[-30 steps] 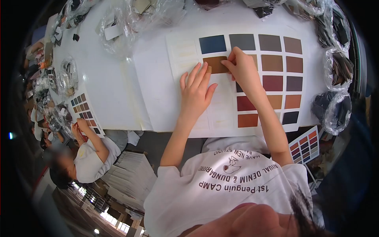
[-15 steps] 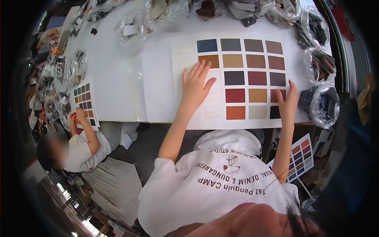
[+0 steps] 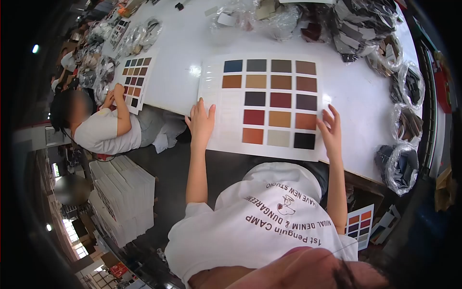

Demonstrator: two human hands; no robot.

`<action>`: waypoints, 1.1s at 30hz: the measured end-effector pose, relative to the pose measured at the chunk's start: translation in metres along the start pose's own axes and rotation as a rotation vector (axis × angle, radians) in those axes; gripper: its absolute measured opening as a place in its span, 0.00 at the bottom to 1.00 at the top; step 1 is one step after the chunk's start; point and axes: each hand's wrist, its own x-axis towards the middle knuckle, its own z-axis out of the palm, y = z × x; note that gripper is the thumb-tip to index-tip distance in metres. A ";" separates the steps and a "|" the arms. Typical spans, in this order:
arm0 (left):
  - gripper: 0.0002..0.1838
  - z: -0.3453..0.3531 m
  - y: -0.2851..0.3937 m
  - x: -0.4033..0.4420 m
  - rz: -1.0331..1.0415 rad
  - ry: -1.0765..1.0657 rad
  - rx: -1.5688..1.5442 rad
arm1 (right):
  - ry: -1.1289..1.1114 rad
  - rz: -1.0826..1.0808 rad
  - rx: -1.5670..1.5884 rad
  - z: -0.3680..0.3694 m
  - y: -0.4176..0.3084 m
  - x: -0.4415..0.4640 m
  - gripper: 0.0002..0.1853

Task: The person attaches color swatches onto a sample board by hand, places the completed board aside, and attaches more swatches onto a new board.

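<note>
A white swatch card [image 3: 232, 108] lies on the table before me, bearing rows of coloured rectangles in blue, grey, brown, red, tan, orange and black. At its left edge rests my left hand [image 3: 201, 124], fingers apart, the thumb over the card's margin. My right hand [image 3: 330, 132] is at the opposite edge, with its thumb by the orange-brown swatch [image 3: 305, 121] and its other fingers spread beyond the border. Neither hand visibly holds a loose piece. Blank space shows on the card left of the lower rows.
Plastic bags of swatches [image 3: 403, 168] line the table's right side, and more bags [image 3: 279, 21] stand along the back. To the left, another person [image 3: 113, 123] handles a similar card [image 3: 136, 72]. A stack of white boards [image 3: 122, 197] stands below. Another card [image 3: 359, 224] is low at right.
My left hand has moved off the swatches to the card's left edge, uncovering the brown swatch. My right hand stays by the right edge. The camera view has turned towards the left.
</note>
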 end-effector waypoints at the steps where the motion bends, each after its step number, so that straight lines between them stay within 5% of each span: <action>1: 0.30 -0.005 -0.005 -0.002 -0.022 0.029 0.140 | -0.065 -0.013 0.039 0.025 -0.002 0.005 0.35; 7: 0.24 -0.014 0.069 0.024 0.341 0.119 -0.268 | -0.572 -0.160 0.102 0.160 -0.014 0.037 0.35; 10: 0.24 -0.002 0.109 0.069 0.474 0.066 -0.604 | -0.406 -0.511 -0.219 0.144 -0.005 0.038 0.27; 14: 0.29 0.020 0.159 0.164 0.538 -0.262 -0.853 | -0.202 -0.486 -0.538 0.057 0.019 0.012 0.19; 15: 0.27 0.042 0.172 0.202 0.580 -0.176 -0.854 | -0.148 -0.515 -0.640 0.034 0.024 0.001 0.20; 24: 0.20 0.068 0.272 0.364 -0.040 -0.459 -1.216 | -0.047 -0.574 -0.947 -0.023 0.033 -0.039 0.17; 27: 0.18 0.081 0.286 0.376 -0.021 -0.579 -1.456 | -0.050 -0.560 -0.946 -0.024 0.036 -0.038 0.16; 33: 0.16 0.090 0.302 0.388 -0.121 -0.489 -1.444 | -0.032 -0.536 -0.931 -0.022 0.032 -0.038 0.16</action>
